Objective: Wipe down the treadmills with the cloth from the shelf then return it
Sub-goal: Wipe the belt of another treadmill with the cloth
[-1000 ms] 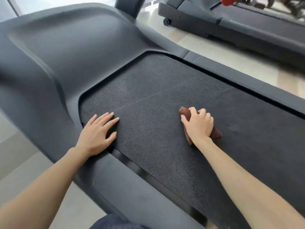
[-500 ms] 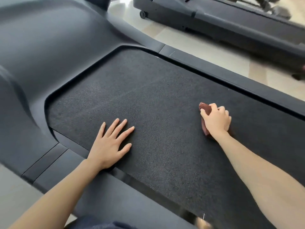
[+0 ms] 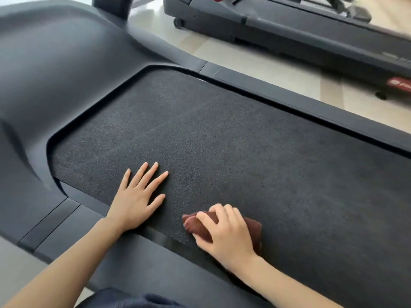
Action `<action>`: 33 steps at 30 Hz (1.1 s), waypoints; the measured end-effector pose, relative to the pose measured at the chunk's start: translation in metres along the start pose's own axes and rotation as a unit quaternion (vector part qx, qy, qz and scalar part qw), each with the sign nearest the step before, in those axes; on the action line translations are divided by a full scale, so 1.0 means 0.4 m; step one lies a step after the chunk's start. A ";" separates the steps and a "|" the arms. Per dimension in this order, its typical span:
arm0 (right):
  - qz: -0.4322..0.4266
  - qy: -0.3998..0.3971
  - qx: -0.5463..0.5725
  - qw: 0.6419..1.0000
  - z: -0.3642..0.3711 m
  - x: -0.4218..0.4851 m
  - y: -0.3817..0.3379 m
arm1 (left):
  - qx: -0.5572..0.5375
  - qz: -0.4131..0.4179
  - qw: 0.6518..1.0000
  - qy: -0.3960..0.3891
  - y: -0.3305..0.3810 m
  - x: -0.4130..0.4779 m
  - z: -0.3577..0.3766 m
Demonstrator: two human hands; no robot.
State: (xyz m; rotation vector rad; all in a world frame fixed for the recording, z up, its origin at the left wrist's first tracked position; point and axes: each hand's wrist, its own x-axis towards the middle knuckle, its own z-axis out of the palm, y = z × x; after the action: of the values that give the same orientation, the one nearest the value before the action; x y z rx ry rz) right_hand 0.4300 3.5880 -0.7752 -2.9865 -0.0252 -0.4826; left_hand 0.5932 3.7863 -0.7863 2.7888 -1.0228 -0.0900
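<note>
Readable text: none | second treadmill, side rail at far right: red label with white marks, cut by the frame edge, too blurred to read | above it: faint pale lettering, illegible

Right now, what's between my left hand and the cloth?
Only bare treadmill belt in the head view; the left hand and cloth lie apart.

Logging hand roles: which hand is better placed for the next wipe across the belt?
Right: the right hand grips the maroon cloth on the treadmill belt; the left hand lies flat, holding nothing.
</note>
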 end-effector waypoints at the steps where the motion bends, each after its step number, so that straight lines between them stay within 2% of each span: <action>1: -0.019 0.004 0.006 1.000 0.002 -0.009 -0.005 | -0.009 0.000 1.000 0.000 0.002 -0.003 -0.002; 3: -0.037 0.004 0.003 0.999 0.006 0.026 0.009 | -0.020 -0.001 1.000 0.001 0.004 -0.005 -0.007; 5: -0.018 -0.002 -0.014 1.000 0.022 0.116 0.031 | -0.022 -0.006 1.000 0.000 0.007 -0.006 -0.010; 7: 0.038 -0.021 -0.025 0.999 0.042 0.248 0.046 | -0.012 -0.012 1.000 -0.005 0.009 -0.006 -0.010; 9: 0.107 -0.073 -0.047 0.990 0.066 0.363 0.048 | -0.014 -0.017 1.000 -0.002 0.006 -0.007 -0.012; 11: 0.146 -0.077 -0.064 0.984 0.084 0.398 0.034 | -0.032 -0.059 0.998 0.013 -0.006 -0.005 -0.017; 14: 0.072 -0.007 -0.053 0.996 0.093 0.289 -0.005 | -0.081 -0.154 0.984 0.041 -0.022 0.004 -0.021; 16: 0.016 0.031 -0.014 0.999 0.095 0.234 -0.014 | -0.060 -0.154 0.986 0.035 -0.020 0.005 -0.015; 20: -0.006 0.010 0.016 1.000 0.115 0.349 0.022 | -0.051 -0.152 0.987 0.028 -0.024 0.006 -0.005; 25: 0.109 -0.024 -0.049 0.993 0.186 0.629 0.085 | -0.034 -0.155 0.987 0.034 -0.027 0.008 0.005; 27: 0.115 -0.046 -0.069 0.990 0.201 0.703 0.102 | -0.041 -0.158 0.986 0.042 -0.032 0.014 0.006; 30: 0.133 -0.043 -0.092 0.986 0.206 0.697 0.087 | -0.030 -0.144 0.988 0.040 -0.033 0.015 0.002; 33: 0.123 -0.017 -0.087 0.988 0.186 0.581 0.039 | -0.035 -0.136 0.990 0.024 -0.034 0.019 -0.003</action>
State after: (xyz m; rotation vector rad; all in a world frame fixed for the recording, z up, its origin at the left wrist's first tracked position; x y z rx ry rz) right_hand 0.6744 3.5807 -0.7740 -3.1062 0.3965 -0.4249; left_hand 0.6078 3.7917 -0.7874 2.8335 -0.6106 -0.0903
